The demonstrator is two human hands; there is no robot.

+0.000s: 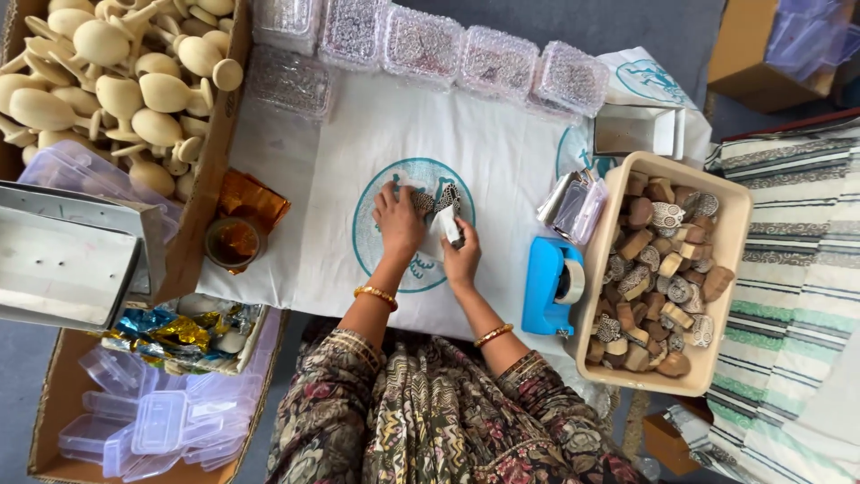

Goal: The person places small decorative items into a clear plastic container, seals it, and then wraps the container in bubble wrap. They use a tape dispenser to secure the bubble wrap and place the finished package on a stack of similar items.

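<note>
My left hand [397, 220] presses down on a small patterned wooden block [425, 203] that lies on the white cloth [502, 152] with a teal round print. My right hand [461, 257] sits just to its right and grips a small white wrapped piece [448, 224] beside another patterned block [449, 195]. Both wrists wear gold bangles. What lies under my left palm is hidden.
A blue tape dispenser [548, 287] and a beige tray [739, 224] of carved wooden blocks are at right. Clear lidded boxes [421, 40] line the far edge. A cardboard box of wooden spoons [125, 81] is at far left, empty plastic containers [152, 421] at near left.
</note>
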